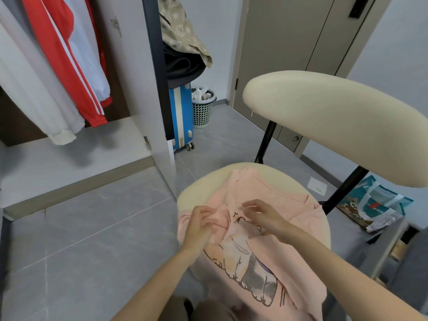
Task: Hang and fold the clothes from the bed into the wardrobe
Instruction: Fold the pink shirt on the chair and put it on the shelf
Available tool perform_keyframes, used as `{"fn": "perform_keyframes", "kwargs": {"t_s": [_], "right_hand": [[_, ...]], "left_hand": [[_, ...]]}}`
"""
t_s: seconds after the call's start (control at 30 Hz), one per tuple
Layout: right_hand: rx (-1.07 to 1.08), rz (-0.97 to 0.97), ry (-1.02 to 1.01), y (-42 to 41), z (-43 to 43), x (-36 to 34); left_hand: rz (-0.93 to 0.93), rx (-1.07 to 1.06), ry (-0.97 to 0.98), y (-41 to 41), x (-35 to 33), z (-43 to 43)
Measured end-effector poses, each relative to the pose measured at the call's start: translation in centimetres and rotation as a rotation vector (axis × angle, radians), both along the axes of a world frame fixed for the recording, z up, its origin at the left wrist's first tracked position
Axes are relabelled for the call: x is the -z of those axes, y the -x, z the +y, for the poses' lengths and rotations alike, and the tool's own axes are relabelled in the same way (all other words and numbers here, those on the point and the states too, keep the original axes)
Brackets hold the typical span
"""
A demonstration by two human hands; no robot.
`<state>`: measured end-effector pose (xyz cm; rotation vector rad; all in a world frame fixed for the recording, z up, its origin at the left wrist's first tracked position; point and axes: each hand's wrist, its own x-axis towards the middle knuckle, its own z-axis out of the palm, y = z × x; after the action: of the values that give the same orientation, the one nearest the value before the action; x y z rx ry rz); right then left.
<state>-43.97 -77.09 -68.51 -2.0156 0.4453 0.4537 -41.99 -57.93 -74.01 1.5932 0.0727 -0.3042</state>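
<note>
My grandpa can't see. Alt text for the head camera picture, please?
A pink T-shirt lies on a cream chair; the left hand pinches its neckline, the right hand rests on it. An open wardrobe with hanging clothes stands left.

chair backrest [335, 126] overhanging seat, wardrobe floor [69, 158] open

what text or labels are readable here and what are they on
Nothing reads clearly.
Bag: white print on its red patch, too blurred to read.
Shirt: dark strokes beside the drawing, not legible as words.
Paper on the floor: faint marks, too small to read.
</note>
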Motion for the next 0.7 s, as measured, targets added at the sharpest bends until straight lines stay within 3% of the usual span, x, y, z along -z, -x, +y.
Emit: {"fn": "perform_keyframes", "kwargs": {"t_s": [0.1,0.17,0.23,0.37,0.47,0.53,0.63,0.7], "right_hand": [[-0.214,-0.006,0.123,-1.7,3.1,0.2],[-0.296,0.006,0.317,-2.1,4.8,1.3],[-0.257,0.033,0.473,-2.0,5.6,2.5],[-0.167,0.072,0.425,-1.8,5.0,3.4],[-0.057,-0.198,0.505,-2.2,4.3,1.7],[-0.003,-0.478,0.547,-2.9,4.1,-0.2],[-0.061,-0.861,0.571,-4.4,4.1,-3.0],[-0.081,-0.988,0.542,-5.2,4.3,-3.8]], "left_hand": [[-0.094,-0.11,-0.115,-0.6,0.9,1.6],[-0.189,-0.058,-0.259,-0.7,1.6,3.1],[-0.263,0.037,-0.365,-1.0,2.1,4.1],[-0.371,0.266,-0.454,-2.3,1.3,3.6],[-0.353,0.332,-0.607,-3.6,0.8,2.3],[-0.385,0.186,-0.658,-4.5,0.2,1.5],[-0.431,-0.143,-0.525,-5.7,-1.2,1.2],[-0.416,-0.284,-0.425,-6.1,-1.8,1.6]]}}
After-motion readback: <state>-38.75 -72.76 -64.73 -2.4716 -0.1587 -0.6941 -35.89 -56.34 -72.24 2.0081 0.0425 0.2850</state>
